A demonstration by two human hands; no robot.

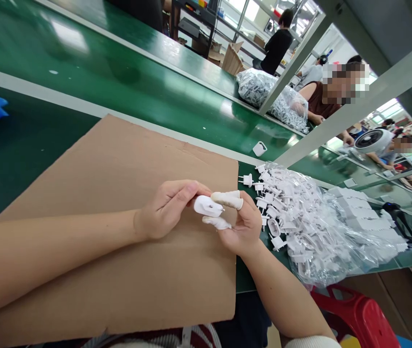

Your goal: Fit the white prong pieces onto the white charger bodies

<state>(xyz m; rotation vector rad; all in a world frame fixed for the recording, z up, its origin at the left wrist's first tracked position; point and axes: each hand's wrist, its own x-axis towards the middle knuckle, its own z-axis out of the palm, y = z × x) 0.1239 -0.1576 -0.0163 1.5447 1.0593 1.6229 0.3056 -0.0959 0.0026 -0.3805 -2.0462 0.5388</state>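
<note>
Over the cardboard sheet [126, 183], a small white plug adapter [205, 206] sits between my two hands, its pin end turned toward the right. My left hand [169, 208] grips its left end with thumb and fingertips. White finger covers are on the thumb and index finger of my right hand [240, 222], which pinch the adapter from above and below at the pin end. Just right of that hand, a heap of white plug parts [282, 212] spills from a clear plastic bag [336, 256]. One loose plug piece [246, 180] lies at the heap's left edge.
A green conveyor belt [148, 101] runs behind the cardboard, with a white housing [259, 149] on it. Stacked white pieces [361, 212] stand right of the bag. A metal post [354, 101] slants across the right. A red stool [361, 314] is below; co-workers sit beyond the belt.
</note>
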